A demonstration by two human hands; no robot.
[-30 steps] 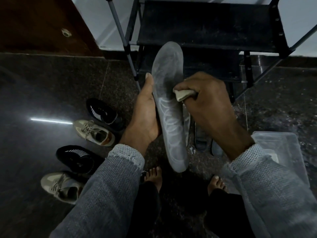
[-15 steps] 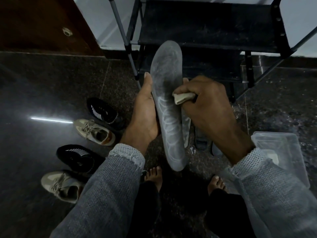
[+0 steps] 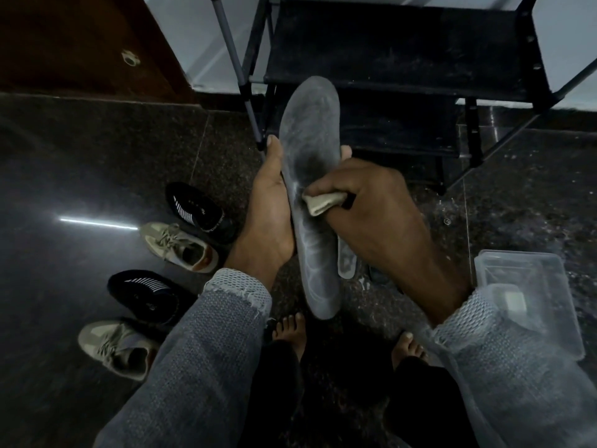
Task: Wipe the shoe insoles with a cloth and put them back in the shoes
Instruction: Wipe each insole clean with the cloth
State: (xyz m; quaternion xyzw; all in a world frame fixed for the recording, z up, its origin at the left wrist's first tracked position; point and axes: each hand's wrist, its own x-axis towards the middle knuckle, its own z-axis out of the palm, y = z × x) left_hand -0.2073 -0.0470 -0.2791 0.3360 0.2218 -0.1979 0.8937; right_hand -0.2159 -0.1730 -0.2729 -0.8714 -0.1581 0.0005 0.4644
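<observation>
Where the dark speckled stone floor (image 3: 97,150) meets the pale wall, a black shoe rack (image 3: 400,46) on thin metal legs stands at the top of the view, with a brown wooden door (image 3: 74,40) off to its left and a bright streak of light reflected on the polished floor. Four shoes lie in a loose column at left: a black shoe with white stripes (image 3: 197,208), a beige lace-up shoe (image 3: 181,247), a second black striped shoe (image 3: 145,295) and a second beige shoe (image 3: 113,347). A clear plastic container (image 3: 546,286) sits on the floor at right, and another insole (image 3: 347,263) lies flat beneath the arms, partly hidden; a darker shape beside it may be one more, but the dim light leaves that unclear. The left hand (image 3: 271,218) grips the grey insole (image 3: 315,202) from its left edge, fingers wrapped behind it, holding it upright above the bare feet. The right hand (image 3: 368,202) pinches a folded beige cloth (image 3: 323,202) and presses it on the middle of the insole. Compared with a second ago, the cloth sits lower along the insole, wet swirl marks have smoothed into long streaks, and the exposed toe end looks longer.
</observation>
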